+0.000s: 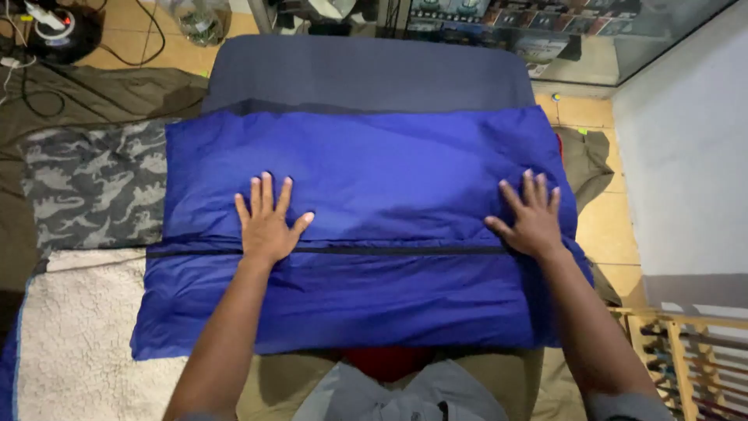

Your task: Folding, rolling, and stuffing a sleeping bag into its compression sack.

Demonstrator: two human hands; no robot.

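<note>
A blue padded sleeping bag (374, 226) lies folded flat across the middle of the view, its long sides running left to right, with a dark zipper line (335, 250) crossing it lengthwise a little nearer than its centre. It rests on a dark grey mat (366, 74) whose far part shows bare beyond the bag's far edge.

The left hand (266, 222) lies palm down on the bag, left of its centre, fingers spread wide and pointing away, the heel of the hand sitting right on the zipper line. It holds nothing; it lies flat against the fabric. The right hand (531, 218) lies the same way near the bag's right end, fingers fanned wide and angled slightly to the far left, its wrist at the zipper line. It too grips nothing and lies flat on the cloth. Both forearms reach in from the near edge, well apart from each other.

To the left of the bag lies a camouflage-patterned cloth (89, 187), touching or just under the bag's left edge; nearer than that is a cream fleecy blanket (78, 343), which the bag's near left corner overlaps. An olive green cloth (588, 160) shows past the bag's right end on the tan tiled floor (604, 226). A small patch of red fabric (386, 360) peeks out under the bag's near edge. At the near right stands a wooden rack (686, 359).
</note>
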